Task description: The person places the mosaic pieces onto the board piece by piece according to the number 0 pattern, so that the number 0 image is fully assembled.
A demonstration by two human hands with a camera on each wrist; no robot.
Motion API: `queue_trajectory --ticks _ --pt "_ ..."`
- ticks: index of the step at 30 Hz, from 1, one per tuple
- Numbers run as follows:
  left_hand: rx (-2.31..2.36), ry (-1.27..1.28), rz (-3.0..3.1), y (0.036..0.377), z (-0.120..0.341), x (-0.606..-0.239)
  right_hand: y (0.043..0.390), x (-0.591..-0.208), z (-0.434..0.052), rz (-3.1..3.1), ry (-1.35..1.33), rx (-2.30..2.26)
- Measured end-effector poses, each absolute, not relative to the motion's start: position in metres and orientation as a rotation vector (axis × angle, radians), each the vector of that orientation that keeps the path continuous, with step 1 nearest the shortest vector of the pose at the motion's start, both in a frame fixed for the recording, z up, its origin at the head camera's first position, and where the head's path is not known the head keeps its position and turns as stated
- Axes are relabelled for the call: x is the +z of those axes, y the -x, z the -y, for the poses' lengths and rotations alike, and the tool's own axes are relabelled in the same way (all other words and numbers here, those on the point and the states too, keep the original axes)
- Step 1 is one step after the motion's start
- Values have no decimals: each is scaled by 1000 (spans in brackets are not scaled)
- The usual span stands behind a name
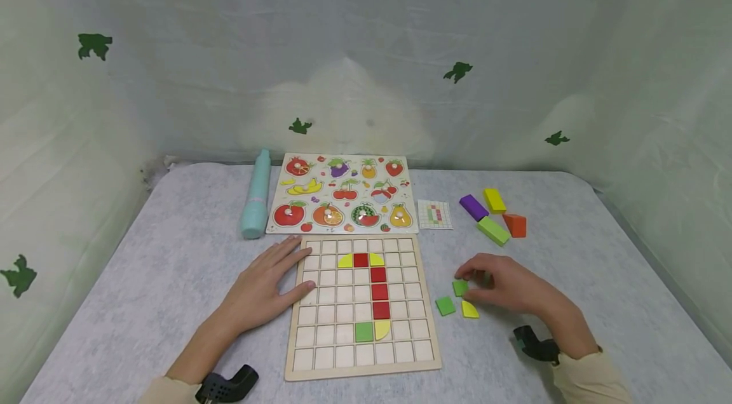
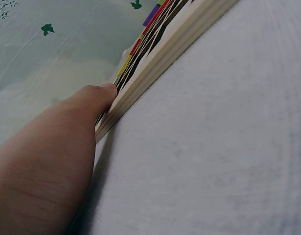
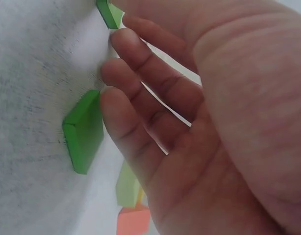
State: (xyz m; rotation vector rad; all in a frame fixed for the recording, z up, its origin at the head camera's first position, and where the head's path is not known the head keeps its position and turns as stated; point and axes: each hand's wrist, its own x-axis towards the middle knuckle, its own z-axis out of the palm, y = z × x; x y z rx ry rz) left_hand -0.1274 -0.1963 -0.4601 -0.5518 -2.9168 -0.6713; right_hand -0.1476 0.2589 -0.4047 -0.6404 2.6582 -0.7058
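The left hand point(image 1: 263, 286) rests at the left side of the wooden grid board point(image 1: 290, 353), fingers spread. Its thumb point(image 2: 104, 93) lies over the board's edge in the left wrist view. The board carries red squares point(image 1: 380, 292), yellow quarter-round pieces point(image 1: 382, 329) and a green square point(image 1: 363, 331). Right of the board, the right hand point(image 1: 509, 283) pinches a green square tile point(image 1: 460, 288) between thumb and index finger, close over the table. Another green tile point(image 1: 445, 305) and a yellow quarter-round piece point(image 1: 470, 309) lie beside it. A green tile point(image 3: 84, 132) shows by the little finger in the right wrist view.
Behind the board lies a fruit puzzle point(image 1: 345, 194), with a teal bottle-shaped object point(image 1: 257, 194) on its left and a small pattern card point(image 1: 435, 215) on its right. Purple point(image 1: 473, 207), yellow point(image 1: 494, 201), green point(image 1: 493, 231) and orange point(image 1: 515, 225) blocks lie farther right.
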Motion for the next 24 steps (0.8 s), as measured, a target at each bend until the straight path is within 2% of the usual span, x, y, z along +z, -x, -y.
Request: queue_trajectory --ticks 7,24 --pt "-666 554 2918 128 196 -459 145 -398 -260 -2579 577 -709" --pt "-672 554 2927 127 196 -459 144 -405 -247 -2714 725 -648"
